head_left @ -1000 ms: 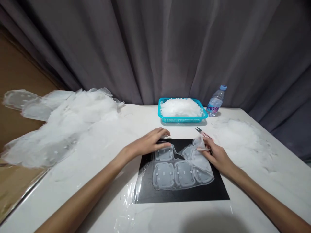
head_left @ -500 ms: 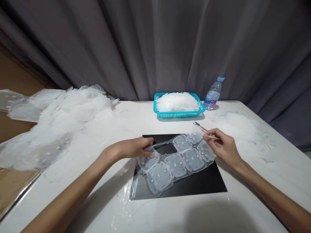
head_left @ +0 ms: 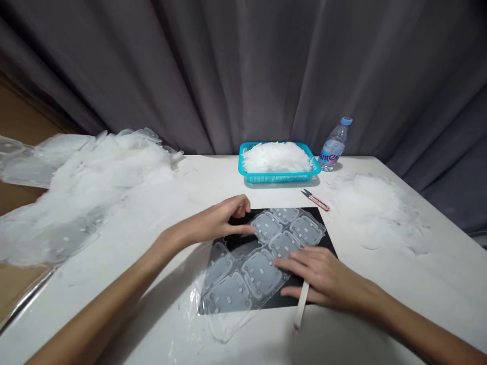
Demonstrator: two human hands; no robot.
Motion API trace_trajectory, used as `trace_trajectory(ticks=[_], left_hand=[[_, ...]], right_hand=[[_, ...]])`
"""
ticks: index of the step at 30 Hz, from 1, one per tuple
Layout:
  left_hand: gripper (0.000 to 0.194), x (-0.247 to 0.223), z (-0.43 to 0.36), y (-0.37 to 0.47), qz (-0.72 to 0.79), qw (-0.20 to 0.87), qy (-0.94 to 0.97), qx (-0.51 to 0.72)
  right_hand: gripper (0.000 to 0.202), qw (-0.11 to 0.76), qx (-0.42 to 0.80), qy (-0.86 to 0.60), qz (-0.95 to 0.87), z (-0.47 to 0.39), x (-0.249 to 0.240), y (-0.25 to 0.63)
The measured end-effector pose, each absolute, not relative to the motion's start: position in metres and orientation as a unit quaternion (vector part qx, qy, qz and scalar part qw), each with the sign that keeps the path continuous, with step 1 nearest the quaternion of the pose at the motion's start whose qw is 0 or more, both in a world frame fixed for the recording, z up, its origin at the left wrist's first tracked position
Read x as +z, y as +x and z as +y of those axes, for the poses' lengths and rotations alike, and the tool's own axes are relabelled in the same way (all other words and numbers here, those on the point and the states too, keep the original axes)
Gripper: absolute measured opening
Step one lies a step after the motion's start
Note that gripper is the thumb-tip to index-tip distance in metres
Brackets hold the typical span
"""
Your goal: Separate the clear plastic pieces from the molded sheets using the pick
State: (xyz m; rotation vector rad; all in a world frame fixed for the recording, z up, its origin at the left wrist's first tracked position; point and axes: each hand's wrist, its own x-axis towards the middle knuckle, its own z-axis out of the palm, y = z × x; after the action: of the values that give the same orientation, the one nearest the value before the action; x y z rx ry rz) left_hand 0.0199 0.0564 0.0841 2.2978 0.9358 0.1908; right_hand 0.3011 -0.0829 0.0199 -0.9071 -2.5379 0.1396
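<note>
At the centre of your frame, the sheet looks like thin, see-through plastic, slightly glossy, over a smooth, dark mat. Your table is smooth and faintly shiny; above it you have a curtain of matt cloth, a glossy, clear plastic bottle and a plastic basket.
</note>
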Motion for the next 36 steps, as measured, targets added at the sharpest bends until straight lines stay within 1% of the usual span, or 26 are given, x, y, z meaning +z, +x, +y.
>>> trace_trajectory(ticks=[1,3,6,9,10,12,15,19,21,23,25,28,30,31,33,36], left_hand=[[0.037,0.077,0.055,0.027,0.335,0.312,0.881,0.124],[0.03,0.062,0.052,0.039,0.294,0.284,0.898,0.161],[0.028,0.043,0.047,0.047,0.268,0.269,0.911,0.158],[0.029,0.034,0.047,0.046,0.273,0.265,0.911,0.16],[0.03,0.033,0.047,0.046,0.277,0.261,0.911,0.159],[0.03,0.033,0.046,0.044,0.281,0.254,0.913,0.152],[0.03,0.038,0.043,0.042,0.266,0.251,0.922,0.13],[0.05,0.046,0.036,0.043,0.236,0.258,0.932,0.099],[0.058,0.049,0.032,0.045,0.226,0.259,0.935,0.088],[0.056,0.049,0.029,0.047,0.217,0.262,0.937,0.08],[0.049,0.047,0.026,0.048,0.217,0.27,0.935,0.081],[0.035,0.043,0.026,0.048,0.243,0.296,0.917,0.111],[0.037,0.041,0.028,0.046,0.263,0.318,0.902,0.125],[0.04,0.04,0.03,0.045,0.271,0.328,0.896,0.126],[0.041,0.039,0.034,0.043,0.277,0.343,0.889,0.122],[0.035,0.039,0.039,0.041,0.268,0.342,0.892,0.125]], right_hand=[[0.041,0.219,0.05,-0.314,-0.922,-0.087,0.019,0.294],[0.033,0.223,0.04,-0.298,-0.927,-0.096,0.016,0.281],[0.024,0.226,0.016,-0.286,-0.931,-0.103,0.014,0.266],[0.015,0.231,-0.015,-0.267,-0.936,-0.102,0.013,0.26],[0.013,0.234,-0.017,-0.268,-0.934,-0.101,0.013,0.26],[0.018,0.234,0.002,-0.28,-0.931,-0.097,0.012,0.261],[0.022,0.212,0.091,-0.289,-0.929,-0.092,0.016,0.27],[0.018,0.12,0.282,-0.279,-0.91,-0.087,0.04,0.301],[0.02,0.093,0.337,-0.298,-0.888,-0.081,0.057,0.322],[0.023,0.07,0.376,-0.294,-0.876,-0.075,0.07,0.339],[0.025,0.056,0.412,-0.285,-0.864,-0.07,0.077,0.348],[0.025,0.093,0.406,-0.314,-0.853,-0.069,0.072,0.344],[0.03,0.127,0.372,-0.317,-0.863,-0.073,0.061,0.332],[0.032,0.131,0.361,-0.298,-0.874,-0.077,0.055,0.325],[0.033,0.123,0.338,-0.262,-0.896,-0.084,0.046,0.313],[0.026,0.087,0.326,-0.277,-0.899,-0.09,0.044,0.307]])
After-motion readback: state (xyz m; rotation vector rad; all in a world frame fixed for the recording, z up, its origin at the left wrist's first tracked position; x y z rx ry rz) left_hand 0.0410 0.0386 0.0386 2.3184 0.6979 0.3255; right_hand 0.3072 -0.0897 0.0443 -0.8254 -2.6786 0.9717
